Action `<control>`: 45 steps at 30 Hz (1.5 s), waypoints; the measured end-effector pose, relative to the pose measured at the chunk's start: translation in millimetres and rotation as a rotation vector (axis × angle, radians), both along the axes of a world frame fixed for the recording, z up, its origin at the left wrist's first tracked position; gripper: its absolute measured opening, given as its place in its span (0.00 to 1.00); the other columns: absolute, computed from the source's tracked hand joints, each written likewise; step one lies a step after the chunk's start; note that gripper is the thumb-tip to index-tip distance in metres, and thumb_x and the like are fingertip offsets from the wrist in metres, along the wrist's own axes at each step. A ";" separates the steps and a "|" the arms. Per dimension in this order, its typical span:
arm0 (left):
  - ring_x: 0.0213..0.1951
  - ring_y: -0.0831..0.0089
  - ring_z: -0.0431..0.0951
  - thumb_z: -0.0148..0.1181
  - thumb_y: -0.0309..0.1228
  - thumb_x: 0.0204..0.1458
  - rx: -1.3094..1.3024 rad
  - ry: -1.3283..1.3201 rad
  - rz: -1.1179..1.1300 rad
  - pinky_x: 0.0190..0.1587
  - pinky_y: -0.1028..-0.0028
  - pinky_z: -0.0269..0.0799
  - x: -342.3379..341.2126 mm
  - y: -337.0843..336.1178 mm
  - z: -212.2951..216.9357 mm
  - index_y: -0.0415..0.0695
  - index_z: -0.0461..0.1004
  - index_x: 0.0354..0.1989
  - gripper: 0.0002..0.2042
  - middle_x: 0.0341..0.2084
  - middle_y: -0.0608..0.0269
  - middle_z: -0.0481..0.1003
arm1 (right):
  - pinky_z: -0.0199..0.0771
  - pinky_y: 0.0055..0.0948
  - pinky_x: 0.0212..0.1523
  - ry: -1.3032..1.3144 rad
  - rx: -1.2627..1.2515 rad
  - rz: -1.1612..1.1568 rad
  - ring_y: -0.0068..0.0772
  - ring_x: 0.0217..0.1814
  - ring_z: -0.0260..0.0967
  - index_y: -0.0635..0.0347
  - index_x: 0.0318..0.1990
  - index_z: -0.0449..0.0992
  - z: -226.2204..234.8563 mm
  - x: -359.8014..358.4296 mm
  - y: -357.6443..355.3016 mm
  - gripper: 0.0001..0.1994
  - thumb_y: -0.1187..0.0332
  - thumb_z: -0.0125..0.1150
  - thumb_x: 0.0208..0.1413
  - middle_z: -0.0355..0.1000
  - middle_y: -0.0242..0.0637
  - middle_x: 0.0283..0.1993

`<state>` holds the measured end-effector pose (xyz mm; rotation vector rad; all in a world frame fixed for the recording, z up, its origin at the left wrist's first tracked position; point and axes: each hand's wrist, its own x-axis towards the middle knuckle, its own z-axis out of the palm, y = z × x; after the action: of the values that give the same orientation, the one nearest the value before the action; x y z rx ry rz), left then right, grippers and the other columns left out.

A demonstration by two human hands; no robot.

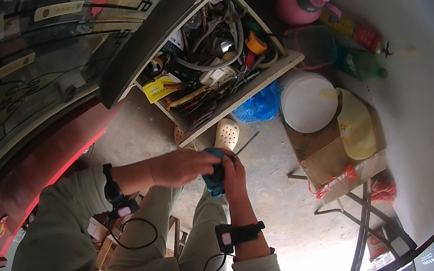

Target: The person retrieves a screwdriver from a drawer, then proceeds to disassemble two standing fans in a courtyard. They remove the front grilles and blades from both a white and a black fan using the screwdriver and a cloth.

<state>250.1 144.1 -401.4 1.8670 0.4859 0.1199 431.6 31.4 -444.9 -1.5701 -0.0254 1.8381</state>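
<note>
My left hand (183,166) and my right hand (234,178) meet in front of me, both closed around a small teal cloth (215,180) bunched between them. Part of the cloth hangs below my fingers. A black strap with a small device and a cable sits on each wrist. Just beyond my hands stands an open wooden drawer (249,86) crammed with several tools, cables, pliers and a yellow tape measure (256,43).
A glass door with black scrollwork fills the left. Beside the drawer lie a blue plastic bag (260,106), a white round lid (308,102), a yellow dish (356,128) on cardboard, a pink jug (301,4) and bottles. A beige clog (227,134) rests on the concrete floor.
</note>
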 end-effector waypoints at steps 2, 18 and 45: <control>0.56 0.52 0.73 0.60 0.16 0.48 0.004 0.055 0.254 0.55 0.61 0.73 10.5 23.6 -16.5 0.40 0.73 0.48 0.17 0.53 0.53 0.72 | 0.73 0.28 0.53 -0.134 -0.021 -0.041 0.26 0.48 0.73 0.65 0.55 0.76 -4.8 4.0 -4.2 0.17 0.64 0.51 0.68 0.78 0.36 0.47; 0.56 0.54 0.73 0.55 0.18 0.52 0.589 0.305 -0.104 0.53 0.64 0.75 157.7 186.0 -177.3 0.42 0.73 0.56 0.20 0.53 0.55 0.72 | 0.70 0.29 0.58 0.014 -0.158 -0.305 0.28 0.53 0.71 0.64 0.58 0.74 -5.6 31.2 -55.4 0.19 0.61 0.50 0.68 0.76 0.38 0.51; 0.53 0.49 0.71 0.75 0.32 0.41 0.231 0.866 0.547 0.52 0.57 0.72 -30.6 18.6 -139.0 0.42 0.67 0.51 0.29 0.50 0.49 0.67 | 0.78 0.33 0.48 0.131 -0.230 -0.071 0.34 0.46 0.75 0.65 0.59 0.70 -12.0 -3.3 -22.5 0.23 0.55 0.44 0.68 0.75 0.42 0.49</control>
<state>219.5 162.7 -540.4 1.8996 1.6305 -0.3005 428.2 8.9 -456.9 -1.5777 0.3075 1.9379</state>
